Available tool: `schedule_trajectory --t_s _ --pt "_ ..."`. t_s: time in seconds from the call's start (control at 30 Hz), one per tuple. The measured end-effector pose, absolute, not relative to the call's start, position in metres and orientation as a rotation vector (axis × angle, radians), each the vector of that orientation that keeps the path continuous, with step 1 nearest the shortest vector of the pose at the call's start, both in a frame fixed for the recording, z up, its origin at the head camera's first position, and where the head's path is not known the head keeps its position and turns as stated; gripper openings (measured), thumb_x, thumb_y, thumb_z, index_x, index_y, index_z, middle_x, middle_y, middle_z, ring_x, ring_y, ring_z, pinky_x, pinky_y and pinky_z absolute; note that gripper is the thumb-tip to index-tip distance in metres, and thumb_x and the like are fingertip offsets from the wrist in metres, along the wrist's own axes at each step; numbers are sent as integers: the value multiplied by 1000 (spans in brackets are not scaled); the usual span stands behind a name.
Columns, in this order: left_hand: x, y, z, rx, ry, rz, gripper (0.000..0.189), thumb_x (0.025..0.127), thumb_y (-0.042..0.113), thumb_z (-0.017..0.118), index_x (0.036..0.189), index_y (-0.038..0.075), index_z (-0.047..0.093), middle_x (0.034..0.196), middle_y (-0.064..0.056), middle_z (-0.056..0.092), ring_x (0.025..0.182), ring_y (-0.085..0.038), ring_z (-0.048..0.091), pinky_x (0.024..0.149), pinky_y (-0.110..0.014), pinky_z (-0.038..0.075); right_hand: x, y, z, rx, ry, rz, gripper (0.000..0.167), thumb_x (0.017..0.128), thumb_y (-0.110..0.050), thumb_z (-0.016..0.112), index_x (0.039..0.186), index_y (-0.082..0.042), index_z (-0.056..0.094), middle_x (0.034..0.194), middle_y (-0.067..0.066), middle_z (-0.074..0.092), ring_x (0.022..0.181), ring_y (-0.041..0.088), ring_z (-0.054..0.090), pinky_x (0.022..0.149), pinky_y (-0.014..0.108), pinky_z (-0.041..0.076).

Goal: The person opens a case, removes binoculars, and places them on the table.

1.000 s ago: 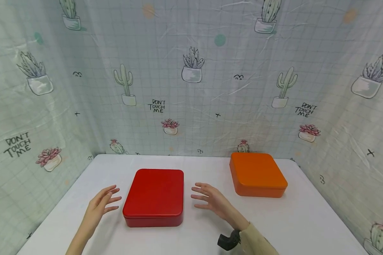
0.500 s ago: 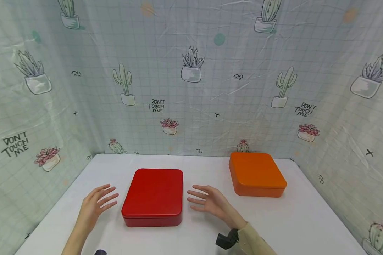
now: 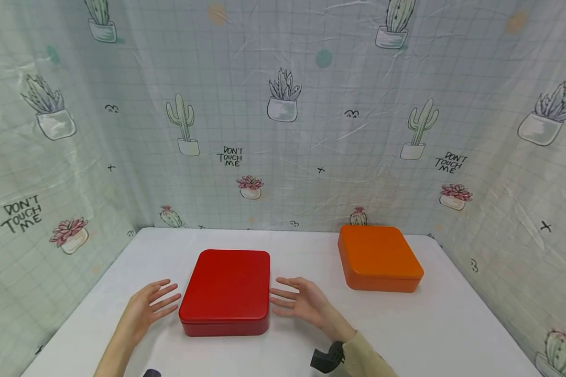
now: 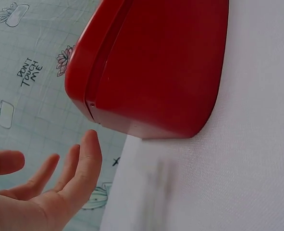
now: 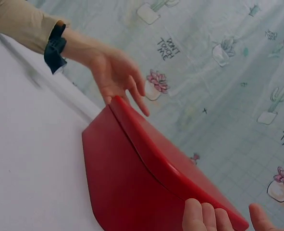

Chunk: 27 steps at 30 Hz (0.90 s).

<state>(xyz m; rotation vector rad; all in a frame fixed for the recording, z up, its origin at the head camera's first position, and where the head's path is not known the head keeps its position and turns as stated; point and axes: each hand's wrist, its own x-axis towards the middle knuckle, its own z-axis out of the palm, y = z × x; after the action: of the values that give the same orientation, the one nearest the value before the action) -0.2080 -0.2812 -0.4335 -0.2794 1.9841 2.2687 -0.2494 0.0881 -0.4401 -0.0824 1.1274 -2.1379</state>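
Held left hand (image 3: pixel 145 310) and right hand (image 3: pixel 307 303) spread, pointing inward at opposite sides of red box (image 3: pixel 226 288) on desk (image 3: pixel 453 330).

1. Boxes: two, both squarish with rounded corners, one a glossy red lidded box (image 3: pixel 226 285), the other a smooth orange box (image 3: pixel 379 251).
2. Bare hands: two, the left hand (image 3: pixel 141 311) and the right hand (image 3: pixel 306 303).
3. Black wrist-worn devices: two, the right device (image 3: pixel 327 357) and the left device (image 5: pixel 55 54).
4. Beige cloth sleeves: two, the right sleeve (image 3: pixel 365 356) and the left sleeve (image 5: pixel 24 23).
5. White, flat-topped table (image 3: pixel 405 330): one.
6. Black printed "DON'T TOUCH ME" slogans (image 3: pixel 229 156), head view: three.
7. Printed pink succulents in pale pots (image 3: pixel 250 187), head view: three.
8. Printed branching green cacti in pale pots (image 3: pixel 181 124), head view: two.
9. Printed blue-grey spiky plants in pale pots (image 3: pixel 283 95), head view: three.
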Motion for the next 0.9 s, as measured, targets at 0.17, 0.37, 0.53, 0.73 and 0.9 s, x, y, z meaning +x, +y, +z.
schedule_trajectory --t_s 0.17,0.37,0.53,0.73,0.9 --pt "-211 -281 -436 -285 1976 2241 57 95 41 32 136 2 25 112 7 58 97 -17 63 87 -40 49 -250 84 -440 -55 1179 -2144 61 91 -30 39 141 -2 19 141 25 28 116 32 46 101 51 34" --pt "-213 -278 -438 -262 2032 2134 55 97 38 27 138 2 23 125 -4 53 99 -15 61 87 -40 49 -249 80 -439 -20 1199 -2164 59 90 -30 39 140 -2 23 138 23 35 113 30 49 101 50 36" --pt "-212 -275 -437 -269 2060 2092 54 97 35 26 139 0 21 129 -8 51 98 -13 61 87 -38 50 -248 77 -439 -12 1182 -2178 57 90 -29 41 138 -2 26 136 20 39 113 29 49 100 48 37" --pt "-213 -274 -437 -247 2072 2070 56 96 38 29 138 1 22 129 -8 51 99 -12 60 87 -37 50 -247 74 -438 2 1215 -2196 54 91 -28 38 137 -2 29 136 20 38 112 28 47 99 49 39" --pt "-213 -272 -436 -242 2094 2030 55 96 36 30 137 0 24 129 -11 51 100 -14 60 88 -38 49 -248 73 -440 15 1243 -2205 54 91 -27 36 138 -1 26 136 21 37 112 28 47 98 50 38"
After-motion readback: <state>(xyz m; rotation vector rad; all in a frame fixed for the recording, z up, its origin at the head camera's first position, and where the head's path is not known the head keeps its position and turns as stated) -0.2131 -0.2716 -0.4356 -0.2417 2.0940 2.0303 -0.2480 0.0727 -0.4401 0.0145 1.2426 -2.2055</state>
